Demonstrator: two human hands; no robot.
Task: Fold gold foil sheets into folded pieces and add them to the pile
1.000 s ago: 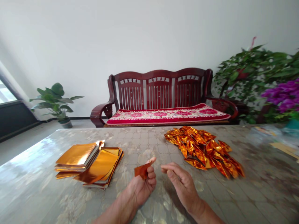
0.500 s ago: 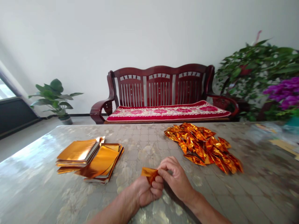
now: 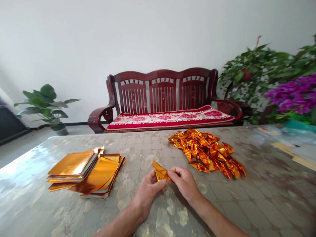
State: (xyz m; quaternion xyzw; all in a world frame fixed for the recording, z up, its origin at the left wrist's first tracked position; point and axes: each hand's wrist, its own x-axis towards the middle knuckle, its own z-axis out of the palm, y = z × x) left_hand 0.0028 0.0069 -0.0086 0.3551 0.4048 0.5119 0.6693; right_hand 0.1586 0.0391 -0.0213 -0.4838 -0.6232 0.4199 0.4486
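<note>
Head view: foil stacks (image 3: 84, 172), folded-foil heap (image 3: 204, 153)

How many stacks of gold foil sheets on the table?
2. One stack of gold foil sheets lies farther left; the second stack touches its right side. Both are left of the left hand. Others could be hidden beneath them.

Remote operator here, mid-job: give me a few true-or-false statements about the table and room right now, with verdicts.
1. The left hand and right hand both grip a folded gold foil piece. True.
2. The flat foil sheets lie right of the hands. False: they are stacked left of the hands.
3. A pile of folded foil pieces lies on the mottled tabletop. True.
4. Purple flowers stand left of the wooden bench. False: they are on its right; a potted plant stands left.
5. A red patterned cushion lies on the bench seat. True.
</note>
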